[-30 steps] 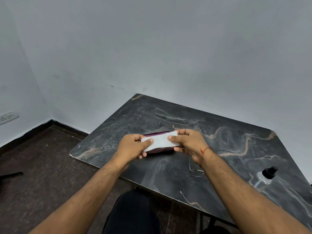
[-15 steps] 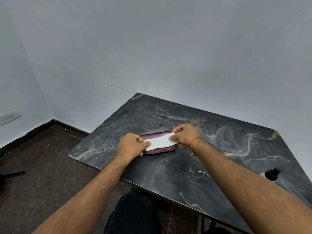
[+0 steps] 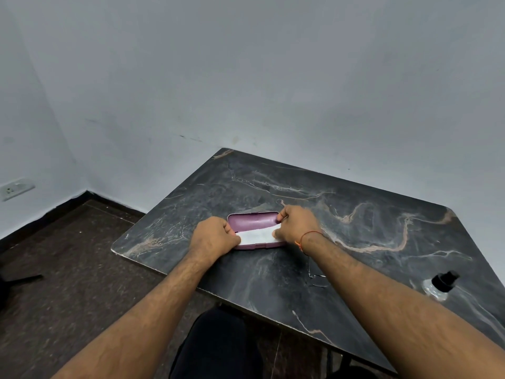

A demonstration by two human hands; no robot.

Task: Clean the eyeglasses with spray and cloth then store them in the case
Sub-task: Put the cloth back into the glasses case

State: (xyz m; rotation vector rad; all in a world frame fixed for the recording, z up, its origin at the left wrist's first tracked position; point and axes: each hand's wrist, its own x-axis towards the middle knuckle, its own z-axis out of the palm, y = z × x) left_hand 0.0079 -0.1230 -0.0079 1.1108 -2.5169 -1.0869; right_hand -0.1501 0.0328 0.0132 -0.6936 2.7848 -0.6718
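An open purple glasses case (image 3: 252, 221) lies on the dark marble table (image 3: 355, 242). A folded white cloth (image 3: 257, 236) stretches across the case's near half. My left hand (image 3: 214, 236) pinches the cloth's left end and my right hand (image 3: 296, 224) pinches its right end, both low over the case. Thin-framed eyeglasses (image 3: 317, 279) lie on the table beside my right forearm, partly hidden by it. A clear spray bottle with a black cap (image 3: 440, 285) stands at the right.
The table's near edge runs above my dark-clad knee (image 3: 216, 346). A white wall rises behind the table, with a socket (image 3: 16, 188) low on the left wall. Dark floor spreads to the left.
Both hands have carried the cloth forward and down onto the case. The case's purple inside now shows behind the cloth.
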